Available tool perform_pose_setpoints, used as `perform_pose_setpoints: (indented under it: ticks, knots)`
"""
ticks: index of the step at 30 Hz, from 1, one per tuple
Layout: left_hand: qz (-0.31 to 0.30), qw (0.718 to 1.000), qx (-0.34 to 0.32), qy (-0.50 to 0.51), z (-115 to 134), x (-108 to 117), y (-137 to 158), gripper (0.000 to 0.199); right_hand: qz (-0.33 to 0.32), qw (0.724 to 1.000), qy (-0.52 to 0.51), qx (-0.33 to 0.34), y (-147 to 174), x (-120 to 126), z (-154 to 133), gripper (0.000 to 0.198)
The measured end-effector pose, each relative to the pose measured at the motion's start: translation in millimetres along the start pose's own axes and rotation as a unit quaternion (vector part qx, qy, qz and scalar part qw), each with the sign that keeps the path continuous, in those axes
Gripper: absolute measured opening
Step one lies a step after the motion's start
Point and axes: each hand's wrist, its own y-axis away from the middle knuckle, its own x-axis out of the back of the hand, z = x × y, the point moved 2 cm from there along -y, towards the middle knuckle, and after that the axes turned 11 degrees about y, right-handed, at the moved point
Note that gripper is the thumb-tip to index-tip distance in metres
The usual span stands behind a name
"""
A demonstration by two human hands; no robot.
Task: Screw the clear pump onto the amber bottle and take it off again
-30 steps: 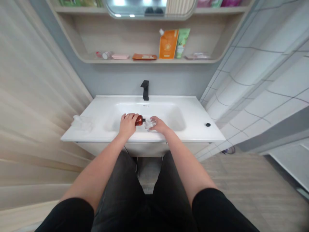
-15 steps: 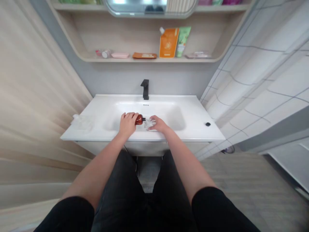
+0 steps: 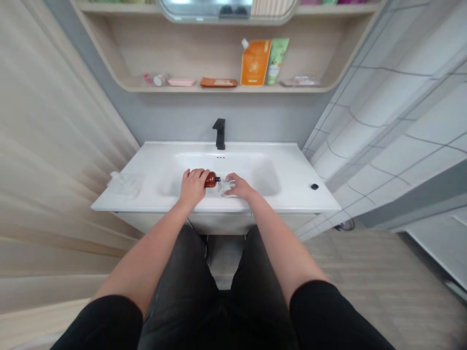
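Observation:
Over the front part of the white sink basin (image 3: 262, 177), my left hand (image 3: 194, 184) is closed around a brown bottle (image 3: 210, 180). The bottle lies on its side, its black neck pointing right. My right hand (image 3: 239, 185) grips a clear cup (image 3: 226, 186) from the right, fingers curled round it. The bottle's neck is right at the cup, on its left side; whether they touch I cannot make out. Any liquid in the cup is too small to see. A small black cap (image 3: 314, 186) lies on the counter to the right.
A black faucet (image 3: 219, 133) stands behind the basin. Crumpled clear plastic (image 3: 124, 184) lies on the counter's left end. The shelf (image 3: 175, 39) above holds an orange pouch (image 3: 256, 63), a green tube (image 3: 277, 61) and several small items. A curtain (image 3: 65, 136) hangs at the left.
Almost nothing differs. The whole view has shifted very slightly; both hands keep the bottle and cup in the same place.

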Motion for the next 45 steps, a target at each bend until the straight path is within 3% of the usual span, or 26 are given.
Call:
perform_pose_setpoints:
  ticks: [45]
  knots:
    - [0.013, 1.0, -0.022, -0.009, 0.3, -1.6, 0.5, 0.052, -0.02, 0.997, 0.078, -0.011, 3.7, 2.5, -13.1, 0.076]
